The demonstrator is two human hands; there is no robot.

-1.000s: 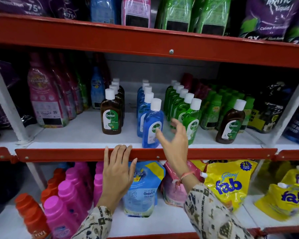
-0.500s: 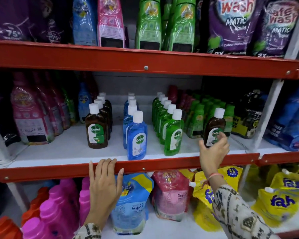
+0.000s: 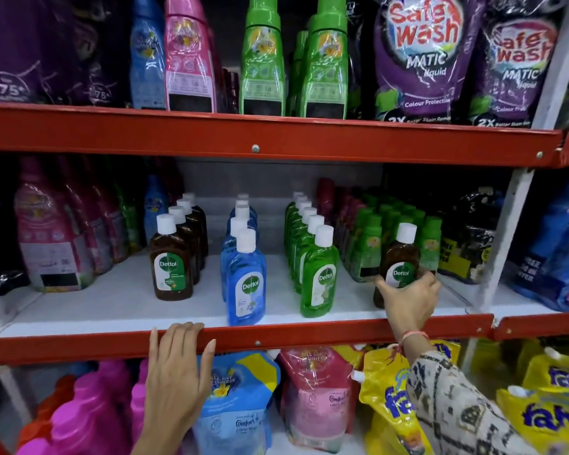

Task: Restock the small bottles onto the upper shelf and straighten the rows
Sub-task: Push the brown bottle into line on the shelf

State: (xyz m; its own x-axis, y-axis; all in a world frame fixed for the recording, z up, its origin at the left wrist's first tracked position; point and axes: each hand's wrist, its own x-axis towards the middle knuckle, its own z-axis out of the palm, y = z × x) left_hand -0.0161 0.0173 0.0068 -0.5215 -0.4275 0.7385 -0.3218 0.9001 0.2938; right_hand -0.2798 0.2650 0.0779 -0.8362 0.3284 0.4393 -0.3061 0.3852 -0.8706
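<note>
Three rows of small white-capped Dettol bottles stand on the middle shelf point(image 3: 119, 310): a brown row point(image 3: 171, 267) at left, a blue row point(image 3: 245, 284) in the centre, a green row point(image 3: 319, 277) to the right. A lone brown Dettol bottle point(image 3: 399, 257) stands apart, right of the green row and in front of green-capped bottles. My right hand point(image 3: 408, 300) is wrapped around its lower half. My left hand point(image 3: 178, 379) rests flat, fingers hooked over the shelf's red front rail point(image 3: 276, 334), holding nothing.
Small green-capped bottles point(image 3: 372, 244) and dark pouches point(image 3: 467, 244) fill the shelf's right side, pink bottles point(image 3: 50, 238) its left. Tall bottles and purple Safe Wash pouches point(image 3: 421, 60) sit on the top shelf. Pink bottles, Comfort and yellow Fab pouches point(image 3: 395, 405) lie below. A white upright point(image 3: 506, 238) stands at right.
My right hand has travelled from the blue and green rows rightward to the lone brown bottle and closed on it. The view tilted up. My left hand stayed on the rail.
</note>
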